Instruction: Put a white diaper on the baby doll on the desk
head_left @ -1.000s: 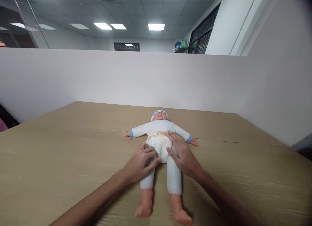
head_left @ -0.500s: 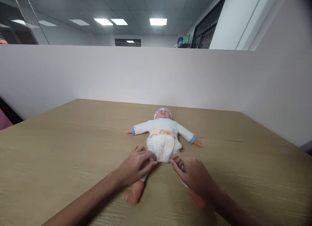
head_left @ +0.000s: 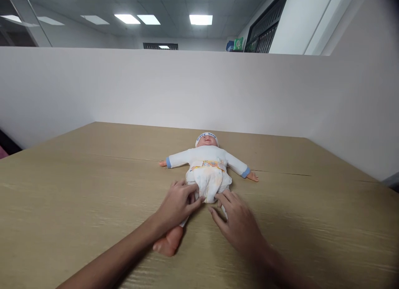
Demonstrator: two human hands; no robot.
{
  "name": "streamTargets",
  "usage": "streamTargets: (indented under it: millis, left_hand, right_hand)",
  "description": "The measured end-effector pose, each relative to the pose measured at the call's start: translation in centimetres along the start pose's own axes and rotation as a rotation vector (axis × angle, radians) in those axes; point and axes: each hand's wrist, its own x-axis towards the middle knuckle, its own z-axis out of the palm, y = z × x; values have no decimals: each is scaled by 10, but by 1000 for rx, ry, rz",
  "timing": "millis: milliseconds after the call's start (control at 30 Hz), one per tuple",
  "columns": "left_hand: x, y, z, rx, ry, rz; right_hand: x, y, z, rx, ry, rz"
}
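Observation:
A baby doll (head_left: pixel 205 154) in a white long-sleeved top with blue cuffs lies on its back, head away from me, arms spread. It wears a white diaper (head_left: pixel 209 179) with a colourful waistband strip. My left hand (head_left: pixel 177 202) is closed at the diaper's left leg edge, its fingers curled on the material and its thumb near the crotch. At the right leg edge my right hand (head_left: pixel 238 218) has thumb and index finger apart, the fingertips touching the diaper. One bare doll foot (head_left: pixel 169 242) shows below my left wrist; the other is hidden behind my right hand and forearm.
The doll lies on a wide wooden table (head_left: pixel 93 185) with a thin seam across it. A white partition wall (head_left: pixel 187 89) rises behind the table's far edge, and a pale wall (head_left: pixel 358 106) borders the right side.
My right hand has shifted slightly inward and its thumb has parted from the fingers. My left hand has moved a little toward the crotch. The doll's right-side foot is now covered.

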Motion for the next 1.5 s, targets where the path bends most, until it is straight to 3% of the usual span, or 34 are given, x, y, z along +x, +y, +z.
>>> streamTargets:
  millis: [300,500,667,933,1033,1133,1333,1500]
  left_hand:
    - [-7,-9,9,-151,168,143]
    - [-4,-6,6,-180,101,143]
    - [1,-11,10,-286,122,16]
    - [3,-22,14,-716,114,-97]
    - [1,-19,16,-711,156,-182]
    - [-3,-15,16,-622,183,-169]
    - [-1,-9,5,-469,84,-127]
    - [4,-7,-8,-706,-56,-169]
  right_hand:
    - [-6,-4,-2,105,25,29]
    - [1,-4,-7,188,-20,66]
    - [12,2,-6,234,-22,206]
    - [16,10,-8,436,75,384]
    - [16,13,-15,420,81,385]
    - [14,13,-16,332,42,342]
    - [11,10,-8,325,9,231]
    - [12,12,-8,432,61,311]
